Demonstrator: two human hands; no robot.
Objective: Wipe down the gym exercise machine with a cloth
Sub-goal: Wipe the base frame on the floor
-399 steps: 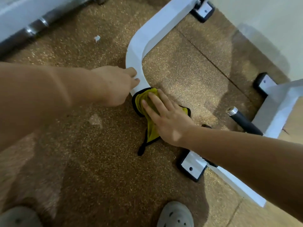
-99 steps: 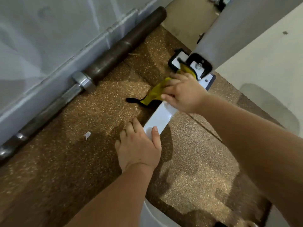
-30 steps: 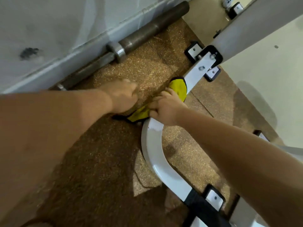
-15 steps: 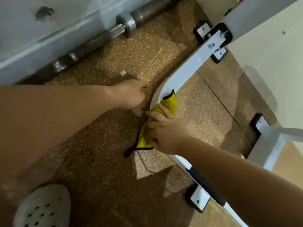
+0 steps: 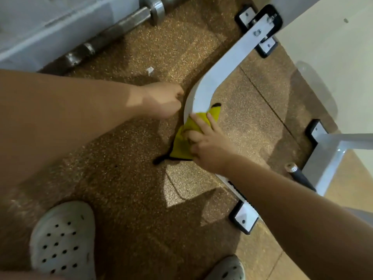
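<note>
The machine's white curved base bar lies on the speckled brown floor and runs up to a bolted bracket at the top right. My right hand presses a yellow cloth with black edging flat onto the bend of that bar, fingers spread over it. One black cloth corner sticks out on the floor to the left. My left hand is a closed fist resting on the floor against the bar's outer edge, holding nothing.
A steel barbell lies along the grey wall base at the top left. A scrap of white paper is on the floor. Black-and-white foot plates anchor the frame. A second white frame leg and a black handle stand right. My white clogs are below.
My right hand slid the cloth down the bar, from the straight part near the bracket, around the bend, toward me. The left fist stayed beside the bar. The view tilted down to my clogs.
</note>
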